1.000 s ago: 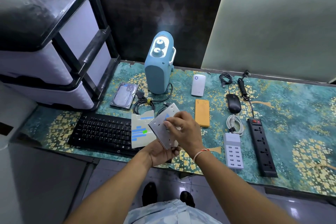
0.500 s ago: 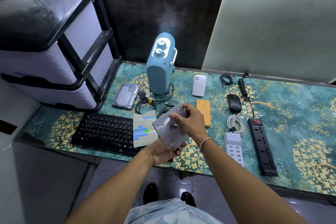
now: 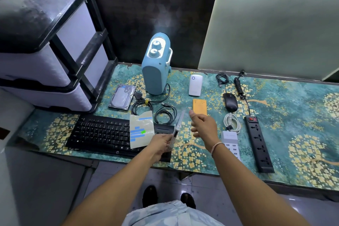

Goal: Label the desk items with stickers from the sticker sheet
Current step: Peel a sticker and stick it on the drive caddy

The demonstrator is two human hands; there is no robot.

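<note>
At lower centre of the frame, the left hand [image 3: 161,144] grips a thin metal plate [image 3: 177,128] by its near end; the plate is seen edge-on, blurred, and raised above the desk [image 3: 302,115]. Just right of it, the right hand [image 3: 202,126] hovers with thumb up and fingers loosely curled, holding nothing and clear of the plate.

The sticker sheet [image 3: 141,129] lies left of the left hand, overlapping the right end of the keyboard [image 3: 102,134]. Blue strips and one green sticker show on the sheet.

Behind the sheet, towards frame centre, lie two coiled black cables [image 3: 154,110], a hard drive [image 3: 122,96] and an upright blue appliance [image 3: 156,66]. Right of centre are a white plug-in unit [image 3: 195,85], an orange block [image 3: 200,106], a mouse [image 3: 230,102], a coiled white cable [image 3: 232,122], a white USB hub [image 3: 231,142] partly hidden by the right forearm, and a power strip [image 3: 258,145].

A drawer unit [image 3: 45,46] fills the upper left.
</note>
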